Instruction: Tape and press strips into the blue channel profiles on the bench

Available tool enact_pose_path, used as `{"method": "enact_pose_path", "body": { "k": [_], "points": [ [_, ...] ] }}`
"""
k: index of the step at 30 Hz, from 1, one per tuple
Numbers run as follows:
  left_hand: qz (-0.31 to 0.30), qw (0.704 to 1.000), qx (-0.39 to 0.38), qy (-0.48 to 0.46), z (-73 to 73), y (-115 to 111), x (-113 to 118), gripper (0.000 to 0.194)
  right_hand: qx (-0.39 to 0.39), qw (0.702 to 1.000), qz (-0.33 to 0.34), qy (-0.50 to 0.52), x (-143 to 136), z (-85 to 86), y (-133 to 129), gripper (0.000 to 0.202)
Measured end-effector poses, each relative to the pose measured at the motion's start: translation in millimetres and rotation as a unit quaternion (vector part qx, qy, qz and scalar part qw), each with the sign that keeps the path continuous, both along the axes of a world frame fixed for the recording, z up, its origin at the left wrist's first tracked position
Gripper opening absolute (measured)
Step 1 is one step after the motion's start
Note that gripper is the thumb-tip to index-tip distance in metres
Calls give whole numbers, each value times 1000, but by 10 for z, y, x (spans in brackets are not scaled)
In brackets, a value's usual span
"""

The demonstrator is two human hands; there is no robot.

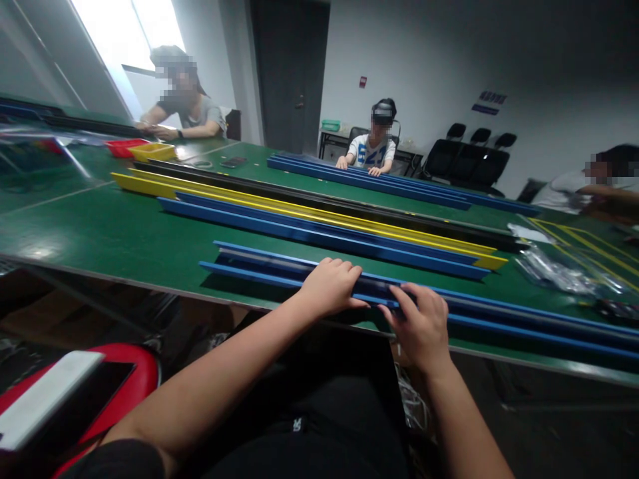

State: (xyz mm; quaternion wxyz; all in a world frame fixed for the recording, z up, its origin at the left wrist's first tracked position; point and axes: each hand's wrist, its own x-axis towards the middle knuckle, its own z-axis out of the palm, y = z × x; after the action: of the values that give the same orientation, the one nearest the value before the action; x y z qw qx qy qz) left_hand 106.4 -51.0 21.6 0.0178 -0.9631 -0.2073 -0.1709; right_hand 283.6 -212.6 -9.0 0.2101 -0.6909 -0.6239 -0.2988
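Along the near edge of the table lies a long blue channel rail [524, 318] with raised side walls, its trough facing up. My left hand [330, 287] is wrapped over it, fingers across the far wall and thumb at the near side. A short way to the right, my right hand [423, 319] grips the same rail, fingers reaching into the trough and thumb against the near wall. The rail's right end runs out of view. Just beyond it lie another blue rail [309, 229], a yellow rail [299, 216] and black rails [349, 203], roughly parallel.
Across the green table [64, 226], a person rests both hands on more blue rails [424, 189]. Others sit at left and right. Red [124, 147] and yellow trays [152, 152] stand far left; clear plastic bags [554, 269] lie right. A red stool [134, 372] is beside me.
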Motion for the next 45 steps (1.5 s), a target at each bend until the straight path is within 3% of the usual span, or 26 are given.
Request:
{"method": "enact_pose_path", "body": {
  "k": [1,3,5,11,16,20,24,27,29,31,35,38,42,45],
  "points": [
    [-1,1000,-2,2,7,17,8,72,16,1000,4,1,-5,-52,-64,29],
    [-3,1000,-6,7,29,44,20,72,-23,999,24,10,-10,-155,-177,17],
    [-6,1000,-6,9,65,67,31,71,-66,998,12,16,-11,-236,-256,17],
    [-18,1000,13,3,252,126,69,71,-87,992,-94,6,50,-326,-350,23],
    [-11,1000,-3,27,378,186,90,73,-146,988,-38,32,112,-317,-357,22],
    [1,998,-29,55,377,240,81,78,-191,977,3,91,-100,-39,-422,16],
    [7,998,-37,58,296,231,43,77,-221,950,95,198,-364,548,-503,15],
    [8,998,-38,57,206,184,8,74,-197,941,145,232,-371,893,-376,15],
    [7,998,-36,54,141,151,-15,73,-169,950,141,221,-286,962,-169,14],
    [4,998,-35,51,79,127,-39,73,-164,962,111,186,-176,908,95,13],
    [3,998,-38,47,-23,111,-76,75,-215,972,28,87,-8,638,590,16],
    [-1,998,-36,42,-80,123,-80,73,-253,961,-12,107,45,465,841,13],
    [-10,999,-37,37,-118,139,-74,73,-246,961,-31,126,24,342,1004,12],
    [-16,999,-42,27,-102,128,-97,71,-186,973,-56,128,-104,283,962,24]
  ]
}}
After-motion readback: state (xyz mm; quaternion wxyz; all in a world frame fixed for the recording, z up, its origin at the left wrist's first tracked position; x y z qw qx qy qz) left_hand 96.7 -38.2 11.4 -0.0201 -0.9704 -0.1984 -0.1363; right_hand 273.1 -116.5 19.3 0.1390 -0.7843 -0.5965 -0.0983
